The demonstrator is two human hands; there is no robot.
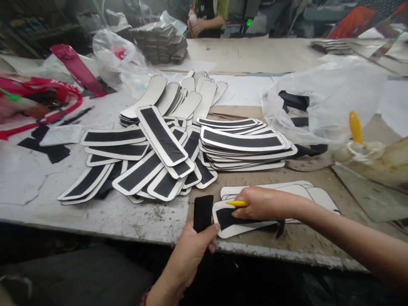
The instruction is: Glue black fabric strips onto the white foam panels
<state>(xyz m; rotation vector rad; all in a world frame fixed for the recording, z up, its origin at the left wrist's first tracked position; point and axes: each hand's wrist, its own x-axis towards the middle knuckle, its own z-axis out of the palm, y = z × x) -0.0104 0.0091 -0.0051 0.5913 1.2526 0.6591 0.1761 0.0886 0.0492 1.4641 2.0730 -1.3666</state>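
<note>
Our left hand (194,248) pinches a black strip (203,212) between thumb and fingers, strip upright at the near table edge; our right hand (259,203) is closed around a yellow tool (236,203), tip pointing left, fingertips pressing on a white panel (242,221) with a black patch; that panel lies on the table (95,212) just beside the strip, on top of a few blank white panels (318,195); ahead of the hands we see a loose heap of black-and-white panels (153,157), a neater stack (242,144) to its right, blank white pieces (178,97) fanned behind; clear plastic bag (328,97) with dark parts inside sits right, a yellow-handled brush (356,127) just beside it; red bag (38,102) far left; another person (208,17) stands at the far end, hands on a bottle.
</note>
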